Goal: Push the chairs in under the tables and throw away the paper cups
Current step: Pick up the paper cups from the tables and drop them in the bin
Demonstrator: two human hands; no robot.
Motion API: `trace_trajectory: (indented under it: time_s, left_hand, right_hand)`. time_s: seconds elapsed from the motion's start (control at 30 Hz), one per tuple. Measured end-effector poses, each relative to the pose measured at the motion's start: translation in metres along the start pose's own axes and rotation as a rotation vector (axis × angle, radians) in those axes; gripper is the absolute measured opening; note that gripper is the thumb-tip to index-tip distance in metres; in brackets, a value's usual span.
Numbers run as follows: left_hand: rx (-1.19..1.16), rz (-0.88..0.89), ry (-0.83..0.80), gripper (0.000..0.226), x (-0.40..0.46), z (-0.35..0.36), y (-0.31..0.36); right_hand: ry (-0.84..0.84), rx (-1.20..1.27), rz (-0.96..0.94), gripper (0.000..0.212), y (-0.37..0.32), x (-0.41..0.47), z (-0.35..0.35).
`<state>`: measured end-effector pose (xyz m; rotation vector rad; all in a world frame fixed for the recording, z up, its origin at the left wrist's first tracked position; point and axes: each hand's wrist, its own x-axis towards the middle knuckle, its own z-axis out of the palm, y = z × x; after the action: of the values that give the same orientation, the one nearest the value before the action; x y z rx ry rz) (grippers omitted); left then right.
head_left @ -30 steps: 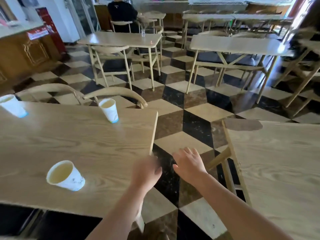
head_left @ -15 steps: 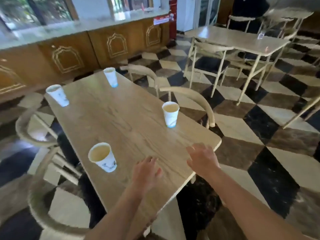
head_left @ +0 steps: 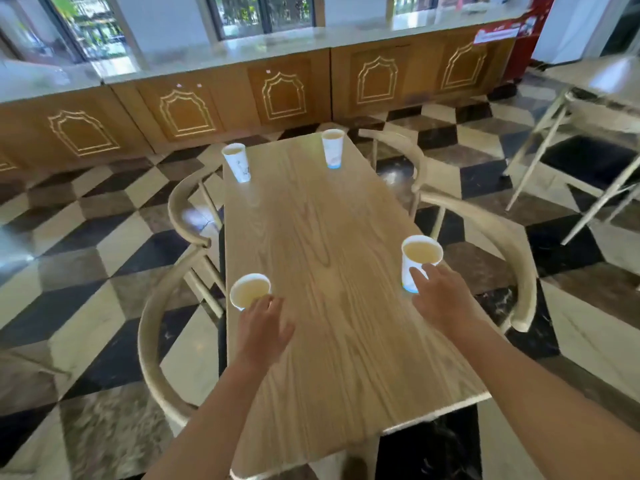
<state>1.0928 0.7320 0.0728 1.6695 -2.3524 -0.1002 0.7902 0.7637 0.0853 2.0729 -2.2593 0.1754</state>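
Several white paper cups stand on a long wooden table [head_left: 322, 271]. The near left cup [head_left: 248, 289] and the near right cup [head_left: 421, 255] hold pale liquid. A far left cup [head_left: 237, 163] and a far right cup [head_left: 333, 148] stand at the far end. My left hand [head_left: 265, 323] reaches to the near left cup, fingertips at its side. The fingers of my right hand [head_left: 440, 297] touch the side of the near right cup, not closed around it. Round-backed chairs stand beside the table: near left [head_left: 149, 327], far left [head_left: 178, 206], near right [head_left: 502, 244], far right [head_left: 407, 147].
A long wooden cabinet counter [head_left: 277, 95] runs under the windows along the back wall. Another pale table with a chair [head_left: 602, 84] stands at the right. A red cabinet [head_left: 526, 39] is in the back right corner. The floor is checkered tile.
The view has swung left and now faces the table lengthways. Both hands have moved forward from the table's near edge to the two nearest cups.
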Motion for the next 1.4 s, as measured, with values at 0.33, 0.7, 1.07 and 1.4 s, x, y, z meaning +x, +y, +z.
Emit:
trace_trajectory:
  time_s: [0.33,0.7,1.07,1.4]
  left_hand:
    - [0.101,-0.147,-0.137,0.042,0.035,0.02,-0.037]
    - [0.031,-0.113,-0.131,0.033,0.059,0.032,-0.023]
    - [-0.129,0.349,-0.146,0.037,0.085,0.057,0.103]
    - [-0.202,0.692,-0.149,0.05,0.086,0.069,0.255]
  right_hand:
    - [-0.117,-0.036,-0.004,0.055,0.022,0.054,0.034]
    - [-0.138,0.043,0.056,0.024,0.033,0.065,0.042]
    - [0.051,0.104,0.141,0.029,0.067,0.009,0.02]
    - [0.126,0.106,0.325,0.029,0.163,-0.079,-0.004]
